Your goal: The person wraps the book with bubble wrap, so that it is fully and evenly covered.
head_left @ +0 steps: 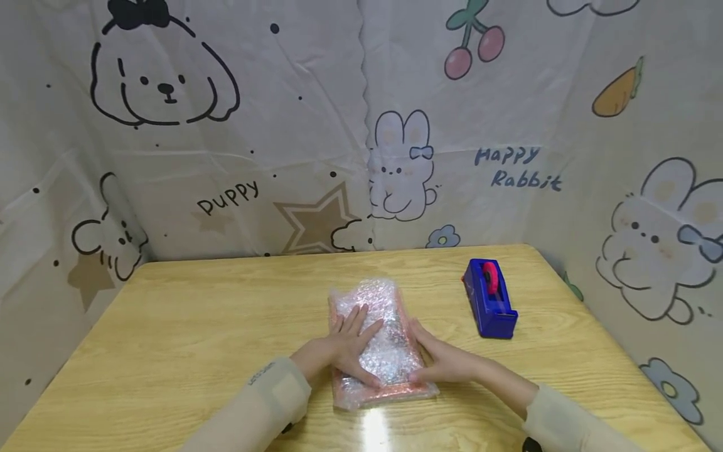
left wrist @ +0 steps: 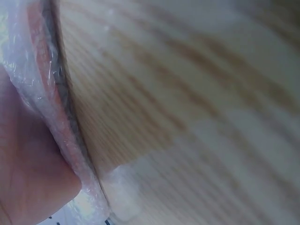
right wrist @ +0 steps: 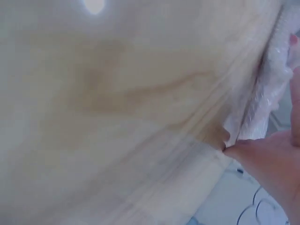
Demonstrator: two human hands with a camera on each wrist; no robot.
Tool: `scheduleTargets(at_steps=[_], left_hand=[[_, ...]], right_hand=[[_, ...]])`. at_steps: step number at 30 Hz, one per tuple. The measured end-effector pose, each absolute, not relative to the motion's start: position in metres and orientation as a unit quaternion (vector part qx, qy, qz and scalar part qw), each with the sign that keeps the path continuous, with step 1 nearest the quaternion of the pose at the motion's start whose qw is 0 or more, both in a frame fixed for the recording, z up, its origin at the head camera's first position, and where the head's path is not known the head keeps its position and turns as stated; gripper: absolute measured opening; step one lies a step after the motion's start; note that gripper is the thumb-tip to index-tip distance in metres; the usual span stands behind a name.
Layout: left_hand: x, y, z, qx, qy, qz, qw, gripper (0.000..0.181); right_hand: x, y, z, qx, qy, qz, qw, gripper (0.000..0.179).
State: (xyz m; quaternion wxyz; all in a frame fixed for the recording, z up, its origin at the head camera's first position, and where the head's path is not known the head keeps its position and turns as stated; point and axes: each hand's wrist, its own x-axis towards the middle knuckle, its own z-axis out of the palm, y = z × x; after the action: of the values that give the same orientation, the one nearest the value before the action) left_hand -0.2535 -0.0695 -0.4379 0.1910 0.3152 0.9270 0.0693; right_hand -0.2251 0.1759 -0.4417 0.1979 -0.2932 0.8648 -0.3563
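Note:
A flat rectangular package (head_left: 390,339) wrapped in bubble wrap, with pinkish-orange edges, lies on the wooden table. My left hand (head_left: 351,348) rests on top of it with fingers spread, the palm over its left side. Along the package's right edge is my right hand (head_left: 446,361), thumb and fingers apart and touching the wrap. The left wrist view shows the layered side of the package (left wrist: 68,112) beside the hand (left wrist: 33,159). In the right wrist view a fingertip of the right hand (right wrist: 267,159) meets the edge of the bubble wrap (right wrist: 262,103).
A blue tape dispenser (head_left: 490,307) with a pink-red tape core stands on the table to the right of the package. The wooden table (head_left: 214,339) reaches back to a cartoon-printed cloth (head_left: 316,144) hanging behind and at both sides.

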Motion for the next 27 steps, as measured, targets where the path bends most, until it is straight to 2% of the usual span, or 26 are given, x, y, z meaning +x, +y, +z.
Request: scheduleTargets(at_steps=[9,11,14,22,24,27], left_hand=[[-0.251,-0.069,-0.438,0.309,0.924,0.071,0.214,0.112],[-0.251,-0.069,-0.438,0.311,0.924,0.077,0.21,0.112],[-0.252,-0.067,-0.438,0.316,0.923,0.085,0.202,0.111],[-0.252,-0.069,-0.439,0.322,0.922,0.093,0.195,0.111],[-0.253,-0.069,-0.439,0.324,0.921,0.096,0.193,0.111],[-0.253,-0.068,-0.44,0.326,0.921,0.096,0.19,0.111]], right_hand=[[-0.202,0.221,-0.437,-0.222,0.83,-0.456,0.232,0.085],[-0.199,0.231,-0.435,-0.205,0.831,-0.471,0.212,0.082],[-0.197,0.243,-0.431,-0.176,0.848,-0.476,0.154,0.079],[-0.207,0.266,-0.413,-0.03,0.883,-0.468,0.012,0.067],[-0.211,0.273,-0.407,0.002,0.889,-0.458,-0.003,0.065],[-0.217,0.282,-0.402,0.033,0.894,-0.447,0.002,0.065]])
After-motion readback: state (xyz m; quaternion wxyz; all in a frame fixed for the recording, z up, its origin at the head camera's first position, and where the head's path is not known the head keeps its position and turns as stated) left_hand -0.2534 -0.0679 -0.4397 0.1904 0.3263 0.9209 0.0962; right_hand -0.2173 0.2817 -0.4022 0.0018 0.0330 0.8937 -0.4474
